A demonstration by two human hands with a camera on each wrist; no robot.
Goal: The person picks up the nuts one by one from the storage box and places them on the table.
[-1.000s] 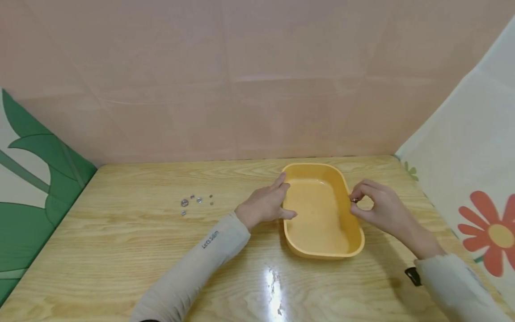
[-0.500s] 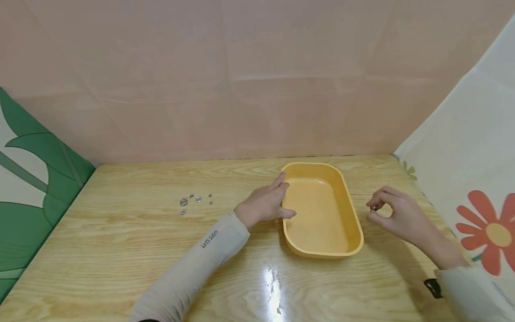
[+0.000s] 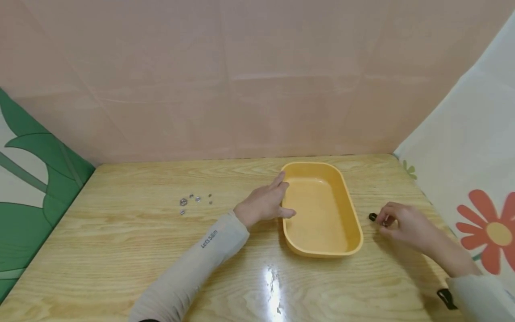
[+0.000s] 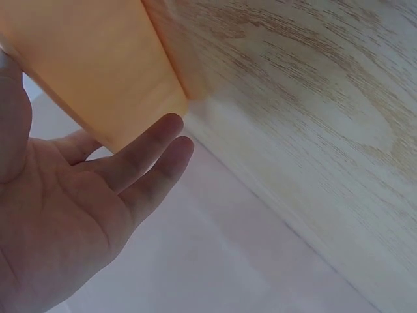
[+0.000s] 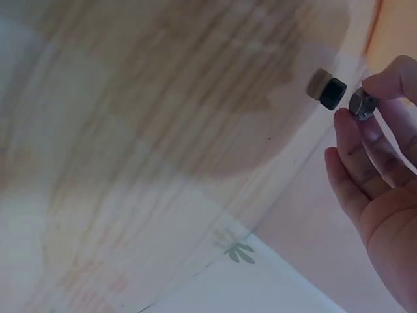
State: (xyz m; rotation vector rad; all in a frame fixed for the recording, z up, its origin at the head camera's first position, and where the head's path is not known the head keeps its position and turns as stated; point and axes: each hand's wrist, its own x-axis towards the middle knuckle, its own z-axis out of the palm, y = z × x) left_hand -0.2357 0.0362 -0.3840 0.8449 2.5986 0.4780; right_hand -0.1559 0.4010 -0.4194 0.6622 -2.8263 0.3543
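My left hand holds the left wall of a yellow plastic basin, thumb over the rim. In the left wrist view, two extended fingers of that hand lie outside the basin's wall. Right of the basin, my right hand is low over the table. The right wrist view shows a small silver hex nut pinched between thumb and fingers. Just beyond the fingertips is a small black block-like piece, at the left of the hand in the head view.
Several metal nuts of different sizes, the largest being one nut, lie on the wooden table left of the basin. A pinkish sheet hangs behind. A flower-printed sheet stands at the right and a leaf-printed one at the left.
My right hand has moved right from the basin's rim and down toward the table, still pinching the nut. The black piece has come into view. My left hand stays at the basin.
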